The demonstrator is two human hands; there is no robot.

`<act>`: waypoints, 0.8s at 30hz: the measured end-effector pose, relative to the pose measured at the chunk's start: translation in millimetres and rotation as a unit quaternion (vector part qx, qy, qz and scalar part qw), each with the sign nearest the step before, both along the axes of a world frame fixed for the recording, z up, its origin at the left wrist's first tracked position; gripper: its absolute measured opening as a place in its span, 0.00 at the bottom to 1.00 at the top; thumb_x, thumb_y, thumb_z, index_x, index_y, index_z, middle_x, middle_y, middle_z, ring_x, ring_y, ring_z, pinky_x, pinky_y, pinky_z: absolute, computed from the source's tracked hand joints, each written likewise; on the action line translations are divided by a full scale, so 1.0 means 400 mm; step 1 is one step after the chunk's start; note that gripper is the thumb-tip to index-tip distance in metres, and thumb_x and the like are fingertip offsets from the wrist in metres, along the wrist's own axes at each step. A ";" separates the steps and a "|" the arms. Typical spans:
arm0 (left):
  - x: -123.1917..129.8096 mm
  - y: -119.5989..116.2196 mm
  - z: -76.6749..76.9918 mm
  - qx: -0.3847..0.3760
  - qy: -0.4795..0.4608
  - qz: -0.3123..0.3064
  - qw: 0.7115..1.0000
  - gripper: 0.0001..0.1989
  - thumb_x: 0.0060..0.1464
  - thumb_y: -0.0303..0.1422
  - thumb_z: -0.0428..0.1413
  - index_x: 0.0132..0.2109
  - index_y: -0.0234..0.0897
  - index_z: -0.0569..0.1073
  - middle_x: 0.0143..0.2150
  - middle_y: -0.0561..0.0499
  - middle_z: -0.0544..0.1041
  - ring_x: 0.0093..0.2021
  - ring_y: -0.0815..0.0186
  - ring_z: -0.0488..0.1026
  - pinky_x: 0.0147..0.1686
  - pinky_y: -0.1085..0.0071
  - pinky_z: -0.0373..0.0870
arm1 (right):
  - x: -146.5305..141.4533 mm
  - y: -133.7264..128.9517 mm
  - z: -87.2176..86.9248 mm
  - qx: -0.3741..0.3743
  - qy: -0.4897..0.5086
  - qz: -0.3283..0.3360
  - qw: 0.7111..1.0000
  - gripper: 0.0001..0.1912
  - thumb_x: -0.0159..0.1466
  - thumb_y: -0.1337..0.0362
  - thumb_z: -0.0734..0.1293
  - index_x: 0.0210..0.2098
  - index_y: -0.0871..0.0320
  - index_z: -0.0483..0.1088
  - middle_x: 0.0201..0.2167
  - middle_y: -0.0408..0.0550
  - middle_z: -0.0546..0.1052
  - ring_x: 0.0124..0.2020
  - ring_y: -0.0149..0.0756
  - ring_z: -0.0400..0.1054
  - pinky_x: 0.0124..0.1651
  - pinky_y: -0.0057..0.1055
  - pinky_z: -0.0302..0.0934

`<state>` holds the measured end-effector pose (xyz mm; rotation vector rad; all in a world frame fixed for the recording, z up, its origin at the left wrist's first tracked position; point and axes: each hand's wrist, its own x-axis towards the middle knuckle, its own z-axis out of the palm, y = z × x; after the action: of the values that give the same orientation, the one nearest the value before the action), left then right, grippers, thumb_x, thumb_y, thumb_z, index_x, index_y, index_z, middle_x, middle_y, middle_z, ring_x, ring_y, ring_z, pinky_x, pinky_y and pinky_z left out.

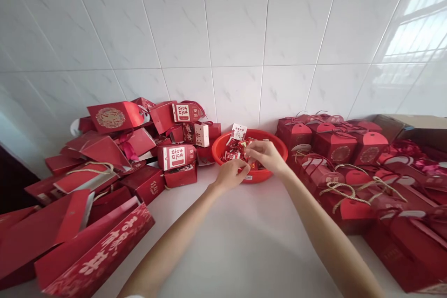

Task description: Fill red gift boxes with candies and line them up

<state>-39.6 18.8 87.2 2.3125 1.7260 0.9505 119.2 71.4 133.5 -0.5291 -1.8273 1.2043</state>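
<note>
A round orange-red plastic basin (260, 177) stands against the tiled wall, with small wrapped sweets (231, 154) in it, mostly red and white. Over its right half, my right hand (266, 154) pinches what looks like a small gold wrapped sweet (247, 144) between thumb and fingers. My left hand (230, 174) is at the basin's front left rim, its fingers curled together. What those fingers hold, if anything, is hidden. A white printed card or packet (240, 131) sticks up at the back of the basin.
Red gift boxes (145, 181) lie heaped on the left, some open or tipped over. Closed red boxes (337, 146) with cord or ribbon handles stand in rows on the right. Behind them is a cardboard carton (394, 121). White table surface (237, 242) shows between my arms.
</note>
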 end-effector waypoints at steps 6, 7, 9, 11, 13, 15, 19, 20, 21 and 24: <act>-0.017 0.010 0.001 -0.033 -0.063 -0.041 0.997 0.12 0.62 0.35 0.53 0.39 0.38 0.80 0.39 0.49 0.84 0.38 0.60 0.80 0.37 0.70 0.69 | -0.031 0.037 -0.086 -0.065 0.011 -0.063 0.996 0.18 0.54 0.50 0.72 0.23 0.57 0.69 0.20 0.44 0.74 0.20 0.31 0.66 0.25 0.29 0.62; -0.019 0.011 0.000 -0.039 -0.071 -0.049 0.996 0.12 0.62 0.35 0.53 0.39 0.38 0.81 0.39 0.49 0.84 0.39 0.60 0.80 0.38 0.69 0.71 | -0.030 0.041 -0.090 -0.077 0.008 -0.066 0.995 0.17 0.53 0.50 0.72 0.23 0.57 0.69 0.20 0.44 0.73 0.20 0.32 0.66 0.25 0.29 0.62; -0.025 0.012 0.000 -0.051 -0.085 -0.067 0.993 0.12 0.61 0.36 0.54 0.39 0.38 0.81 0.38 0.49 0.84 0.39 0.60 0.80 0.40 0.69 0.72 | -0.026 0.046 -0.092 -0.094 0.002 -0.057 0.994 0.16 0.53 0.50 0.72 0.24 0.57 0.70 0.20 0.44 0.74 0.21 0.33 0.67 0.25 0.30 0.63; -0.035 0.013 0.010 -0.063 -0.096 -0.089 0.989 0.13 0.61 0.37 0.54 0.39 0.38 0.81 0.39 0.49 0.84 0.40 0.60 0.80 0.43 0.68 0.74 | -0.023 0.047 -0.091 -0.104 0.001 -0.043 0.994 0.15 0.52 0.52 0.72 0.25 0.58 0.71 0.20 0.44 0.75 0.22 0.33 0.68 0.26 0.30 0.63; -0.055 0.016 0.037 -0.071 -0.118 -0.112 0.984 0.13 0.59 0.39 0.55 0.41 0.37 0.81 0.41 0.48 0.84 0.42 0.59 0.80 0.45 0.66 0.75 | -0.021 0.048 -0.092 -0.110 0.000 -0.033 0.993 0.14 0.52 0.53 0.72 0.26 0.58 0.71 0.21 0.44 0.75 0.21 0.32 0.68 0.27 0.30 0.64; -0.092 0.021 0.090 -0.058 -0.144 -0.116 0.981 0.14 0.57 0.41 0.56 0.42 0.37 0.81 0.44 0.45 0.83 0.45 0.57 0.79 0.46 0.63 0.75 | -0.022 0.051 -0.098 -0.117 -0.003 -0.027 0.993 0.12 0.51 0.55 0.72 0.27 0.58 0.72 0.22 0.44 0.77 0.21 0.32 0.67 0.28 0.30 0.64; -0.224 0.043 0.273 0.045 -0.098 0.000 0.994 0.16 0.54 0.42 0.58 0.44 0.38 0.80 0.51 0.44 0.80 0.52 0.55 0.75 0.55 0.58 0.71 | -0.026 0.060 -0.116 -0.116 -0.008 -0.028 0.993 0.10 0.50 0.57 0.72 0.26 0.57 0.71 0.22 0.44 0.77 0.21 0.32 0.68 0.29 0.31 0.64; -0.267 0.048 0.325 0.067 -0.062 0.046 0.995 0.16 0.54 0.41 0.58 0.46 0.38 0.80 0.53 0.44 0.79 0.54 0.55 0.74 0.57 0.58 0.70 | -0.027 0.061 -0.119 -0.111 -0.006 -0.031 0.993 0.10 0.51 0.57 0.72 0.26 0.57 0.71 0.22 0.44 0.76 0.22 0.33 0.68 0.29 0.31 0.64; -0.311 0.053 0.374 0.086 -0.014 0.114 0.990 0.16 0.54 0.39 0.59 0.46 0.38 0.80 0.54 0.45 0.78 0.56 0.55 0.72 0.59 0.58 0.67 | -0.028 0.062 -0.121 -0.106 -0.004 -0.033 0.994 0.10 0.51 0.58 0.72 0.26 0.57 0.71 0.22 0.44 0.76 0.22 0.33 0.69 0.29 0.31 0.65; -0.439 0.053 0.483 0.080 0.085 0.312 0.943 0.15 0.52 0.37 0.61 0.44 0.33 0.78 0.55 0.40 0.76 0.62 0.46 0.63 0.64 0.46 0.58 | -0.029 0.059 -0.122 -0.095 -0.010 -0.042 0.995 0.08 0.52 0.59 0.70 0.26 0.57 0.71 0.22 0.44 0.77 0.22 0.33 0.69 0.30 0.31 0.65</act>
<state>-215.3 39.8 280.6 1.9973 2.6324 1.0222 107.5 95.2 84.6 -0.7198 -1.6989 1.3268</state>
